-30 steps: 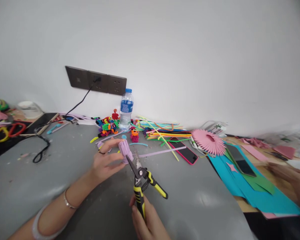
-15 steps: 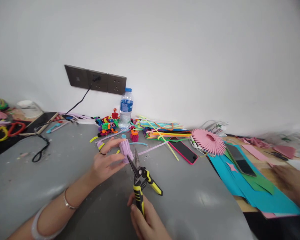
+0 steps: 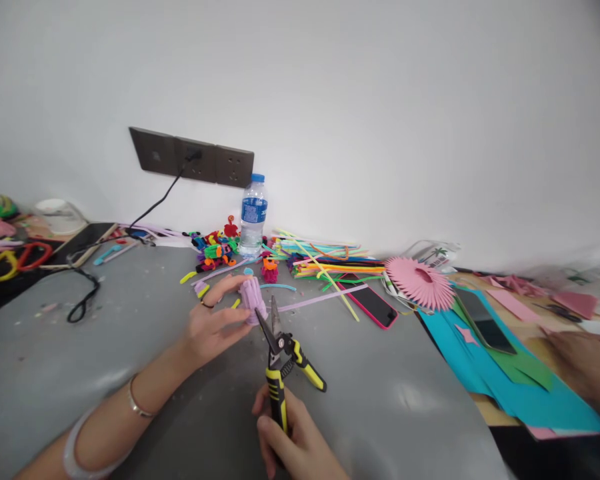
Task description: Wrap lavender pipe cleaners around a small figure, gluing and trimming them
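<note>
My left hand [image 3: 215, 327] pinches a lilac bundle of bent pipe cleaners [image 3: 252, 301] between thumb and fingers, a little above the grey table. Around one handle of yellow-and-black spring-loaded shears [image 3: 279, 360] my right hand [image 3: 295, 433] is closed. The shears' other handle sticks out to the right, free of the fingers. Their blades stand apart and point up, the left blade's tip at the lower right of the bundle. A long lilac pipe cleaner [image 3: 320, 299] runs rightward from beside the blades, its far end over a pink-cased phone [image 3: 373, 303].
Behind my hands stand a water bottle [image 3: 253, 217], small pipe-cleaner figures [image 3: 215, 248] and a stack of coloured pipe cleaners [image 3: 330, 260]. A pink pleated paper ring [image 3: 420, 283] lies right. Another person's hand [image 3: 585, 367] is at the far right, by blue paper [image 3: 480, 373].
The long lilac pipe cleaner's far end has shifted right and slightly down, over the phone. Both hands keep nearly the same place, and the shears stay apart at the blades.
</note>
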A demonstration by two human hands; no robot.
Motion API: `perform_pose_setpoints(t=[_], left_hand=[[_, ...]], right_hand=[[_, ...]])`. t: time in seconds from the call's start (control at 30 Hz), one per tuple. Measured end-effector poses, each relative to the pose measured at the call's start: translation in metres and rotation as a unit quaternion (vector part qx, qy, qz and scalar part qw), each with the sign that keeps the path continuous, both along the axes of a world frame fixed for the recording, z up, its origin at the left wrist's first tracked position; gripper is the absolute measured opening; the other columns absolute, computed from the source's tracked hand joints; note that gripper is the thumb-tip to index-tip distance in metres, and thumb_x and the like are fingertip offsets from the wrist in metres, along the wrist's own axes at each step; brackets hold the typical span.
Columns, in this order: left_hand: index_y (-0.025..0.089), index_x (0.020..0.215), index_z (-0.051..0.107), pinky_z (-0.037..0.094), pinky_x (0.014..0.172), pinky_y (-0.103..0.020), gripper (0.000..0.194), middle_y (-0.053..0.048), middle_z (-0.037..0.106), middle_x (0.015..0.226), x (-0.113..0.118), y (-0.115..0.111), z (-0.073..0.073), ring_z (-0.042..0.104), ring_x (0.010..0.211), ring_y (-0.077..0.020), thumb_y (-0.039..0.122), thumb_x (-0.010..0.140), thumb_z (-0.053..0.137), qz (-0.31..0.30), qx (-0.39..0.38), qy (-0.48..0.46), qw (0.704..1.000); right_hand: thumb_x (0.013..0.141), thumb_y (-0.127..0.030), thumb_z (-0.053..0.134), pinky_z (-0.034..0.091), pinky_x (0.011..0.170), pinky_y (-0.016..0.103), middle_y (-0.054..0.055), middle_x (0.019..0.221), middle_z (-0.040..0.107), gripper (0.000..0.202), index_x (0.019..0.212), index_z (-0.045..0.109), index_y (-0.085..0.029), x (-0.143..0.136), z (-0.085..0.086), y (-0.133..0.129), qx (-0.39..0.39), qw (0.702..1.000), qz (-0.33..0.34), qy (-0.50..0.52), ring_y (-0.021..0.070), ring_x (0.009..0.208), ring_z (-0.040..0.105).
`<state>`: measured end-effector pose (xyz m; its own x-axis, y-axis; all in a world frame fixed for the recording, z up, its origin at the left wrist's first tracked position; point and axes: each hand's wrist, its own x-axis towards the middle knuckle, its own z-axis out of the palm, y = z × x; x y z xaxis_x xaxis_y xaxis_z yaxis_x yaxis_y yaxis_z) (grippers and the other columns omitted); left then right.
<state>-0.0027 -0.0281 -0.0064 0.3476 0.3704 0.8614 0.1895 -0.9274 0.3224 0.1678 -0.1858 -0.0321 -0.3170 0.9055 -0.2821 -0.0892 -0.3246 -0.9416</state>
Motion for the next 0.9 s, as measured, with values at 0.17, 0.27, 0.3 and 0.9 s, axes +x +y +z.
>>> perform_pose_setpoints(t=[0.17,0.27,0.3,0.9], left_hand=[[0.027,0.098,0.062,0.059,0.096,-0.050,0.026,-0.007,0.053,0.146,0.000,0.000,-0.002,0.061,0.123,-0.0274,0.006,0.082,0.068,-0.008,0.007,0.011,1.000],[0.026,0.097,0.063,0.057,0.100,-0.052,0.025,-0.007,0.053,0.147,0.001,-0.002,-0.002,0.061,0.123,-0.0267,0.006,0.082,0.067,-0.015,0.010,0.012,1.000],[0.026,0.097,0.063,0.057,0.100,-0.053,0.026,-0.007,0.053,0.147,0.002,-0.002,-0.002,0.061,0.123,-0.0267,0.005,0.082,0.066,-0.017,0.011,0.014,1.000],[0.026,0.098,0.063,0.061,0.092,-0.048,0.030,-0.010,0.055,0.145,0.005,0.001,-0.004,0.064,0.120,-0.0286,0.003,0.079,0.069,-0.032,-0.013,-0.011,0.999]], right_hand=[[0.086,-0.070,0.056,0.033,0.051,0.022,-0.006,0.053,0.053,0.055,0.097,0.054,-0.016,0.002,-0.010,0.006,0.057,0.995,-0.033,0.079,0.0087,0.045,0.043],[0.088,-0.065,0.056,0.037,0.052,0.023,-0.005,0.054,0.055,0.053,0.103,0.059,-0.014,-0.002,-0.018,0.013,0.051,0.985,-0.074,0.148,0.0096,0.044,0.046],[0.089,-0.064,0.055,0.037,0.050,0.022,-0.006,0.052,0.055,0.052,0.105,0.059,-0.014,-0.004,-0.020,0.015,0.045,0.979,-0.089,0.178,0.0094,0.042,0.045],[0.088,-0.064,0.059,0.021,0.035,0.019,-0.016,0.029,0.031,0.044,0.090,0.059,-0.021,-0.004,-0.025,0.025,0.021,0.945,-0.127,0.302,0.0047,0.022,0.015]])
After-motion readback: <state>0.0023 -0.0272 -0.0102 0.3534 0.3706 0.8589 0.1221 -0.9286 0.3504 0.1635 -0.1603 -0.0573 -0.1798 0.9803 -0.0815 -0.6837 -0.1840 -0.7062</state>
